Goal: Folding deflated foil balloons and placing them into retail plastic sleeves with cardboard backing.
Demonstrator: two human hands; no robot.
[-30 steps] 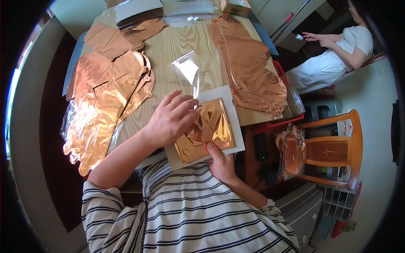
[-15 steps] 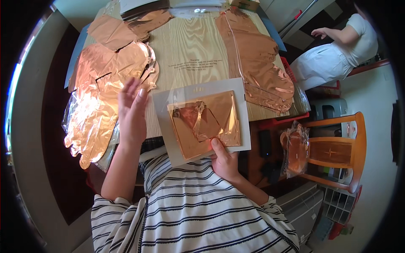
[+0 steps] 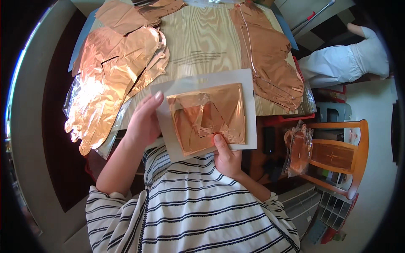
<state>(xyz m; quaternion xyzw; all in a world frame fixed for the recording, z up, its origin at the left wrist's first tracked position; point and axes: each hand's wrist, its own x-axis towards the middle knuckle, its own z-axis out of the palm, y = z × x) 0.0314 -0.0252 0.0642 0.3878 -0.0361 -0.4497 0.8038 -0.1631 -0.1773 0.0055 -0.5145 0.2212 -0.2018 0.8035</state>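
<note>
Right hand (image 3: 225, 158) pinched the near edge of a white card (image 3: 249, 105) — thumb pressed on the shiny copper foil (image 3: 206, 118) lying on top. Left hand (image 3: 145, 122) held the card's left edge, fingers straight. Card and foil held up just above the wooden counter (image 3: 202, 42). Farther off — big crinkly copper foil pieces (image 3: 109, 80) spread on the counter.

Copper foil (image 3: 206, 116); white card (image 3: 249, 105); striped shirt (image 3: 198, 211)
</note>
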